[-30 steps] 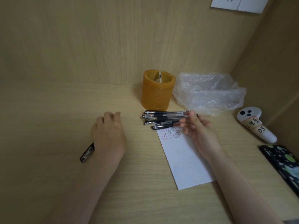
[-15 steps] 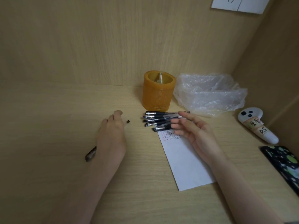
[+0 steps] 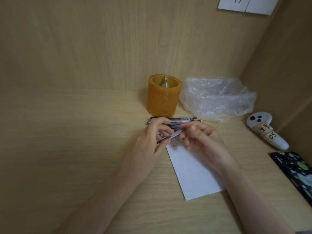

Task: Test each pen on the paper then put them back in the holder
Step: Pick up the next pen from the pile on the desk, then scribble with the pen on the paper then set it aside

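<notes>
— While bent over the paper, holding what, and where?

— Clasped on one pen, both of them: left hand curled round the lower, nearer end, right hand pinching the upper end between thumb and fingertips. Slanted, that pen, rising from left hand up to right, lifted clear of the sheet and spanning the small gap between the two.

— And the rest of the pens?

— Lying in a heap just beyond the knuckles, side by side, running left to right; partly hidden behind the left fingers. Cannot count them for sure.

— Holder?

— Farther out still, past the heap: amber holder, upright, a little beyond and between the two hands, closer to the left one's line. Holds something pale inside; cannot tell what.

— Paper again?

— Flat on the desk, directly under the right hand and wrist, stretching back towards the body. Rows of small marks at its far end, right below the held pen.

— Anything off to the side?

— Beyond the right hand, a crumpled clear plastic bag. Well to the right of that hand, a white controller with handwritten labels, and nearer the body a dark patterned phone.
</notes>
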`<act>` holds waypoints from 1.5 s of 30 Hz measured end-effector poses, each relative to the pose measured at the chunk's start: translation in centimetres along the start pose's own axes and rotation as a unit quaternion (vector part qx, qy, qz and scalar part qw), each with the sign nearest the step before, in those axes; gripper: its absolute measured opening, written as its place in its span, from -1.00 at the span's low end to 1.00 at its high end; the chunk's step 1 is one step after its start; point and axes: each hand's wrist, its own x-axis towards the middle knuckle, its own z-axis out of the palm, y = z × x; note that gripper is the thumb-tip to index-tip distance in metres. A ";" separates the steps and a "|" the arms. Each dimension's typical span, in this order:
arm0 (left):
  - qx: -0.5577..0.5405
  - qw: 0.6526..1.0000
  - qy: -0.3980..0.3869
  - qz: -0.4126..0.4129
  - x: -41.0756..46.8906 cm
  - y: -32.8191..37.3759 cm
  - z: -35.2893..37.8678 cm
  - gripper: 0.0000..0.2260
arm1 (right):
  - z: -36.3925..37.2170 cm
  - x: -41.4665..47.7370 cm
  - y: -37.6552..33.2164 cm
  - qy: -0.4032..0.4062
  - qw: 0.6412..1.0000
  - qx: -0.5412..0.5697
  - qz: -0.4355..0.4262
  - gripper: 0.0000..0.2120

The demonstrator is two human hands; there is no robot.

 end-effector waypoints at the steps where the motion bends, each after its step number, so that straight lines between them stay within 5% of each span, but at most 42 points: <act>1: 0.000 1.000 -0.003 -0.003 0.0 0.0 0.0 -0.56 | 0.1 0.0 0.0 -0.005 1.000 -0.013 0.004 -0.64; 6: 0.022 0.999 -0.009 -0.043 -0.3 -0.1 0.2 -0.64 | 0.6 -0.2 0.0 0.025 0.999 -0.026 0.006 -0.80; 10: 0.148 0.982 -0.065 -0.094 -0.5 -0.3 -0.1 -0.84 | 0.2 -0.2 -0.5 0.070 0.997 0.010 -0.016 -0.77; 24: 0.164 0.977 -0.072 -0.117 -0.7 -0.6 0.6 -0.78 | 0.0 -0.1 -0.3 0.113 0.993 0.012 -0.039 -0.80; 38: 0.145 0.986 -0.065 -0.061 -1.2 0.9 1.0 -0.74 | 0.5 -0.5 0.1 0.005 0.999 -0.036 0.030 -0.62; 45: 0.138 0.981 -0.075 -0.117 -1.1 0.5 0.9 -0.73 | 1.0 -0.4 0.0 0.021 0.998 -0.046 0.048 -0.70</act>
